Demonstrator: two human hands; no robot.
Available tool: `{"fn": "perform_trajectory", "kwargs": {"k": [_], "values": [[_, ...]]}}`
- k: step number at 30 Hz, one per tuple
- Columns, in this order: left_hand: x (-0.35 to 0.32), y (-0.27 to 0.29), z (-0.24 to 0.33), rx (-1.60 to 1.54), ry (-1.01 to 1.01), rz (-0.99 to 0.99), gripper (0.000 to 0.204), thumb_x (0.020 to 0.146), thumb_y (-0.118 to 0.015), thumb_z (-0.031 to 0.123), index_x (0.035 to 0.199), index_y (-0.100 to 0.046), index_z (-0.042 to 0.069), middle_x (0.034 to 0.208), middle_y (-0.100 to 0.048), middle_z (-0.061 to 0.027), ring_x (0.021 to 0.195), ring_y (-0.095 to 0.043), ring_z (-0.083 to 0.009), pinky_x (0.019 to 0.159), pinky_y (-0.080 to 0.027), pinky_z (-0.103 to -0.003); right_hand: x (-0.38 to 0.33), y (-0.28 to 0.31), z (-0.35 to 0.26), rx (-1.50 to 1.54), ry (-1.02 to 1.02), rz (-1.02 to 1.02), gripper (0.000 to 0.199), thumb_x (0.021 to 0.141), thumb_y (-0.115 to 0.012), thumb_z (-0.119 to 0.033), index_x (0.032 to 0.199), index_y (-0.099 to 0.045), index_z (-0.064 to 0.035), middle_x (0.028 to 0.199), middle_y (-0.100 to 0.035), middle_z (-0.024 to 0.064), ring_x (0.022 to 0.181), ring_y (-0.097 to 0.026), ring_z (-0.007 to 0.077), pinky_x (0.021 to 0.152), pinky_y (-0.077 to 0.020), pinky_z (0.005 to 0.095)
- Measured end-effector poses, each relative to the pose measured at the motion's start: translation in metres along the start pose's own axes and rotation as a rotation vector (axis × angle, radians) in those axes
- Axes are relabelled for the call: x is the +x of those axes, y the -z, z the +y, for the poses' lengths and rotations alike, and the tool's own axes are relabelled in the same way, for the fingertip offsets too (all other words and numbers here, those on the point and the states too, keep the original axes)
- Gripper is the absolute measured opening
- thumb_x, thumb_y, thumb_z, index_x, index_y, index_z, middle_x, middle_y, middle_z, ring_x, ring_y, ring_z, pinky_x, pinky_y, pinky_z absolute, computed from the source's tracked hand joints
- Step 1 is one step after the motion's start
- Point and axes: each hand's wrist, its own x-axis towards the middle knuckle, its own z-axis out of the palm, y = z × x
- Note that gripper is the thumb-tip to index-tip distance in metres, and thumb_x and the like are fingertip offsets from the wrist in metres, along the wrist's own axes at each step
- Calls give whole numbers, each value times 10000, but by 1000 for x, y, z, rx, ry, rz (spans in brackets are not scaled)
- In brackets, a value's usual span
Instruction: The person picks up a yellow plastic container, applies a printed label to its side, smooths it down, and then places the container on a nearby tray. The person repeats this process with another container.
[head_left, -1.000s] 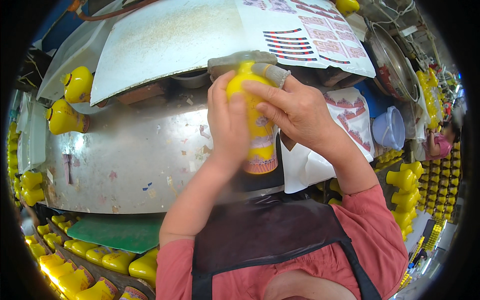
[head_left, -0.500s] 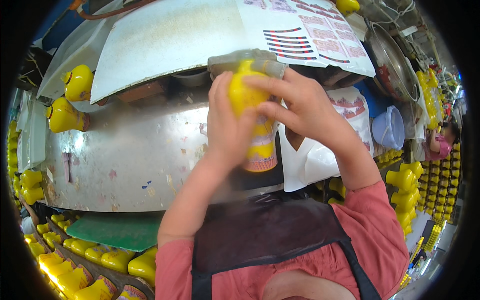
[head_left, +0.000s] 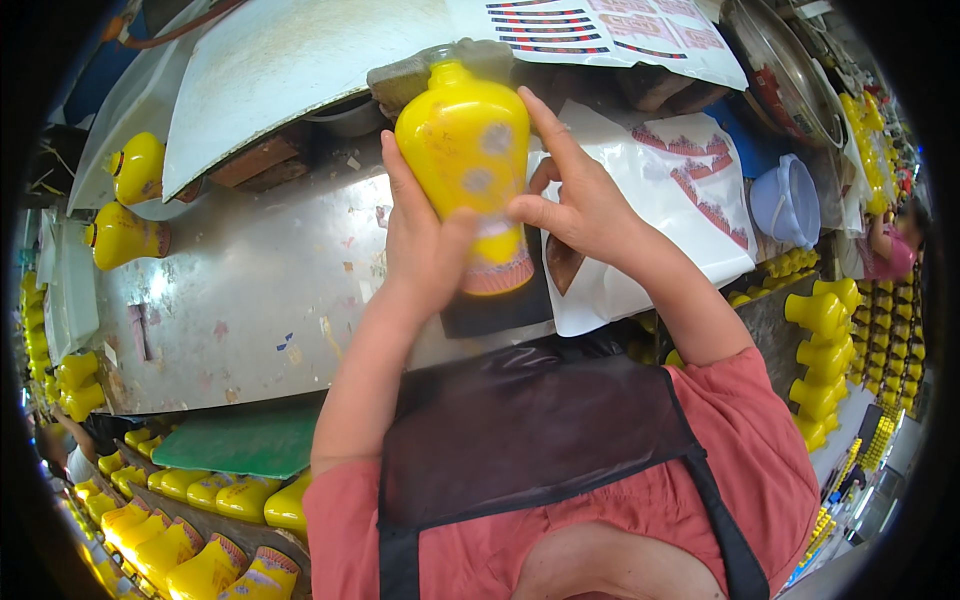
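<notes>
Two bare hands are seen from above, with one yellow vase (head_left: 465, 125) gripped between them over the middle of a metal table (head_left: 250, 310). The vase is tilted lengthwise, its neck pointed away from the body and set against a grey cloth pad (head_left: 400, 82); its base is turned toward a dark apron (head_left: 530, 440), above a black mat (head_left: 500, 312). Whether its weight is borne by the pad or by the hands cannot be told.

The left side of the vase is cupped by the left hand (head_left: 420, 235), fingers laid along the wall and the thumb, blurred, brought across the lower front. The right side is held more lightly by the right hand (head_left: 580, 195) — forefinger at the shoulder, thumb lower down, a gap left between. Pale round patches, a light band and a patterned border are carried on the glossy surface, with fine detail lost to blur.

For good handling, the neck is probably best kept nested in the pad and the body steadied by the left palm, so that pressure can be spread evenly by the right fingertips. The patterned areas are best touched flat, without dragging — the edges could be creased or shifted.
</notes>
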Motion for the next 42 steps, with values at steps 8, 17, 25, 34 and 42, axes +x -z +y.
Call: {"fn": "perform_trajectory", "kwargs": {"k": [8,17,25,34,42], "values": [[3,-1,-7,-115,-55,-9,995,966,-526,364,1625,131,13,1563,-401,-293,1392,-494,-430,1157,-395,-436,7,-2,15,95,37,-24,1098,847,-814,-364,1682,-122,-192,1569,-445,173,893,-664,177,725,-562,315],[2,-4,-7,-188,-11,-29,997,983,-517,342,1621,189,44,1574,-393,-264,1414,-474,-390,1180,-365,-411,3,-5,-25,-28,-124,50,1078,803,-816,-343,1658,-194,-135,1469,-524,262,916,-693,267,855,-549,369],[6,1,-2,-443,40,-107,1039,977,-544,339,1614,237,84,1606,-348,-223,1435,-448,-340,1188,-360,-428,6,17,-17,153,-94,-66,968,845,-787,-257,1650,-253,-203,1416,-578,226,830,-686,232,788,-568,369],[8,2,2,-487,54,-175,1182,925,-657,267,1578,313,93,1581,-342,-232,1432,-441,-333,1180,-375,-443,-1,6,-16,169,-105,-19,920,876,-768,-226,1651,-272,-210,1406,-591,200,801,-647,190,780,-554,337],[7,1,-3,-471,65,-161,1187,918,-665,274,1581,300,82,1571,-361,-244,1420,-458,-335,1175,-380,-436,1,-4,-14,143,-78,49,959,864,-770,-257,1657,-235,-180,1520,-517,223,835,-675,218,834,-557,362]]}}
